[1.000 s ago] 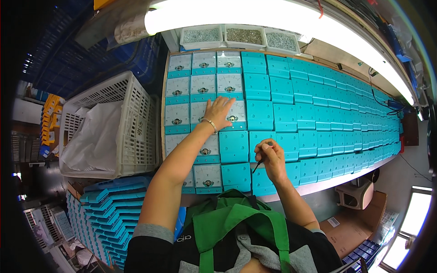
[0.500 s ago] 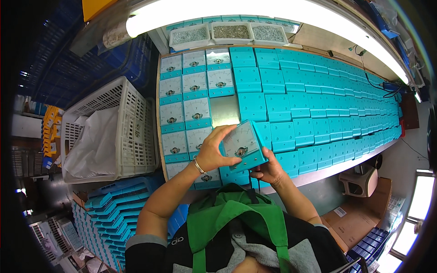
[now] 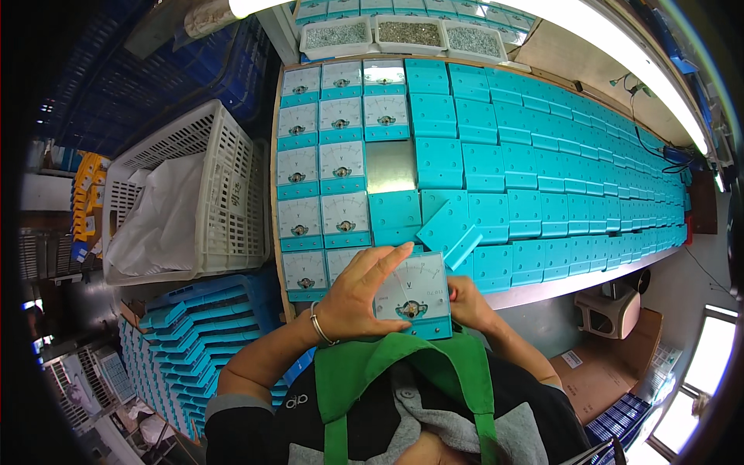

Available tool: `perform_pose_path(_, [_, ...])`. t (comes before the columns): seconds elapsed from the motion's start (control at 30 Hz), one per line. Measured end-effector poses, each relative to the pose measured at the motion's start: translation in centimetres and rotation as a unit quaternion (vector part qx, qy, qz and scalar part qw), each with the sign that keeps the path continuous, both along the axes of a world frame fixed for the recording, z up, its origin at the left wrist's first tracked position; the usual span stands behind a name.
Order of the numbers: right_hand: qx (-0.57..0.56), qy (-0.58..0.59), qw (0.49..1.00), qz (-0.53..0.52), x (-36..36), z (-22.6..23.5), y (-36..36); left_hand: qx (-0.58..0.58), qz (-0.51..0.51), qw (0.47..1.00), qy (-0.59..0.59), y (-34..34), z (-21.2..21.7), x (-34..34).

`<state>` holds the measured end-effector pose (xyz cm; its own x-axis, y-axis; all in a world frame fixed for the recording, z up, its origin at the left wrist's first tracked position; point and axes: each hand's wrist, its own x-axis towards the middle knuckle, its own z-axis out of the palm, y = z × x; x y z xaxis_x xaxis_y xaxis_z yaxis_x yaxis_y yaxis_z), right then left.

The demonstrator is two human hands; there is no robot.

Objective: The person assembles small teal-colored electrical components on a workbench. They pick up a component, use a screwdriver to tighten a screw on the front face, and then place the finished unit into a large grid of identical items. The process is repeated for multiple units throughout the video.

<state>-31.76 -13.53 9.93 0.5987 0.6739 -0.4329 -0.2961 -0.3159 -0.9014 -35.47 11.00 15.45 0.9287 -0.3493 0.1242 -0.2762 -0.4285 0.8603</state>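
Turquoise plastic frames the panel meter (image 3: pixel 415 298) that both hands hold close to the body, at about 6 o'clock in the view, just over the near edge of the tabletop (image 3: pixel 558 285). Its white dial face looks up at the camera, with a small dark knob under the scale. The left hand (image 3: pixel 360 298) is half closed on the left side of the meter; the thumb lies across the lower face and the fingers stretch along the top edge. The right hand (image 3: pixel 469 304) grips the right side from behind, so only part of it shows, and I cannot tell how far its fingers curl.

At 12 o'clock from the hands, many meters (image 3: pixel 341 163) lie in rows face up on the left part of the tabletop, and turquoise ones lie face down (image 3: pixel 542 155) to the right. One turquoise piece (image 3: pixel 449 231) lies tilted, just beyond the held meter. A bare gap (image 3: pixel 390 167) shows in the rows. At 9 o'clock stands a white plastic basket (image 3: pixel 225 194) with white sheet material inside. Three trays of small parts (image 3: pixel 407 32) sit at the far edge.
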Motion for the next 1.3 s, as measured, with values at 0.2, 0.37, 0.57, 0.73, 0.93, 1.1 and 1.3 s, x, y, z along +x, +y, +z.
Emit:
perform_pose_path(0.2, [0.142,0.099,0.985,-0.008,-2.4,0.3,0.5,0.017,-0.03,0.999,-0.004,-0.4,0.9,-0.6])
perform_pose_path(0.37, [0.148,0.098,0.984,-0.013,-2.3,0.8,0.7,0.014,-0.03,0.999,-0.018,-0.4,0.8,-0.8])
perform_pose_path(0.57, [0.171,0.124,0.977,-0.019,-2.5,1.0,0.8,-0.004,-0.023,0.999,-0.038,-0.6,0.9,-0.8])
perform_pose_path(0.73, [0.172,0.127,0.977,-0.012,-2.4,1.0,0.8,0.003,-0.038,0.999,-0.016,-0.4,0.7,-0.9])
perform_pose_path(0.93, [0.181,0.137,0.974,-0.02,-2.2,1.1,0.9,-0.001,-0.039,0.999,-0.016,-0.3,0.7,-0.8])
perform_pose_path(1.1, [0.165,0.118,0.979,-0.005,-1.9,1.1,1.0,-0.005,-0.036,0.999,-0.02,-0.2,0.4,-0.8])
perform_pose_path(1.3, [0.173,0.106,0.979,-0.015,-2.2,0.7,1.2,-0.005,-0.033,0.999,-0.016,-0.1,0.3,-0.8])
